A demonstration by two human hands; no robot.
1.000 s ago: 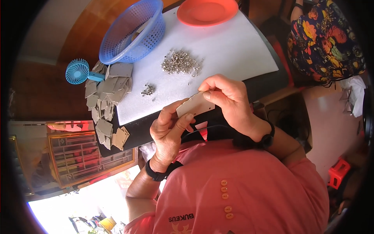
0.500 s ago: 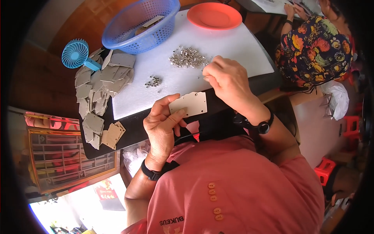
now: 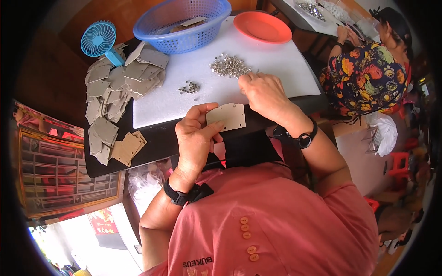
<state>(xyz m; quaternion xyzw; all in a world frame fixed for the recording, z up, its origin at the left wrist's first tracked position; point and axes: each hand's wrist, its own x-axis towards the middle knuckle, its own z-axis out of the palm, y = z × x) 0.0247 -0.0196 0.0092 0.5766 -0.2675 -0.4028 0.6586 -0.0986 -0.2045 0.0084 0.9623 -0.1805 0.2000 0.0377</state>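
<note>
My left hand holds a small flat beige card with holes along its edges, just above the near edge of the white mat. My right hand rests on the mat with its fingertips at the near side of a pile of small silver metal pieces. Whether it pinches one of them I cannot tell. A smaller cluster of darker metal pieces lies to the left of it.
Several grey and beige cards are heaped on the black table's left side. Behind them stand a blue hand fan, a blue basket and an orange plate. Another person in a flowered top works at the right.
My right hand has left the card and reached out to the pile of silver pieces. My left hand has lowered the card toward the mat's near edge.
</note>
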